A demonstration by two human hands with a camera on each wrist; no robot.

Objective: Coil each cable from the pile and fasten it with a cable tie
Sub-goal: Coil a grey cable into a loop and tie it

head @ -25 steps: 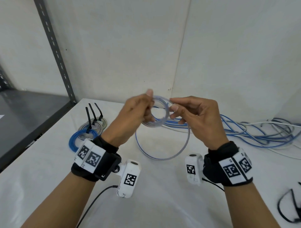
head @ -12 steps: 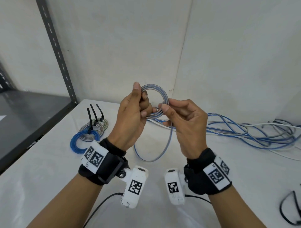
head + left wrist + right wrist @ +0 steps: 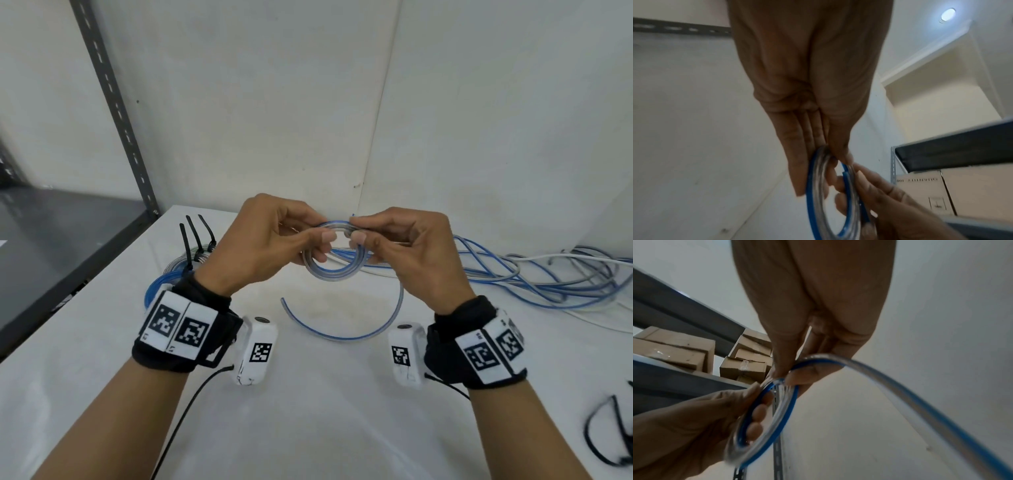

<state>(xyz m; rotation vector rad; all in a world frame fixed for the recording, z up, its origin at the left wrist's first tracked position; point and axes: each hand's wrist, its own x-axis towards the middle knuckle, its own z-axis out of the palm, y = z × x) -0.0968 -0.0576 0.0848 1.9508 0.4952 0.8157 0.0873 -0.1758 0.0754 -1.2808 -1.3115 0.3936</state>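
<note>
A clear cable with a blue stripe is wound into a small coil [image 3: 334,272] held above the white table [image 3: 308,411]. My left hand [image 3: 274,243] grips the coil's left side, fingers curled through the ring [image 3: 818,186]. My right hand [image 3: 400,246] pinches the coil's top right between thumb and fingers [image 3: 785,378]. The cable's loose tail [image 3: 342,334] hangs from the right hand in an arc down to the table, also seen trailing away as the tail [image 3: 920,402].
A pile of loose blue, grey and white cables [image 3: 531,274] lies at the back right. Finished coils with black ties [image 3: 185,270] sit at the back left beside a dark shelf [image 3: 51,246]. Black cable ties [image 3: 613,435] lie at the right edge.
Both hands have lowered and turned the coil from upright to nearly flat. The loose tail has grown shorter and now swings under the right hand.
</note>
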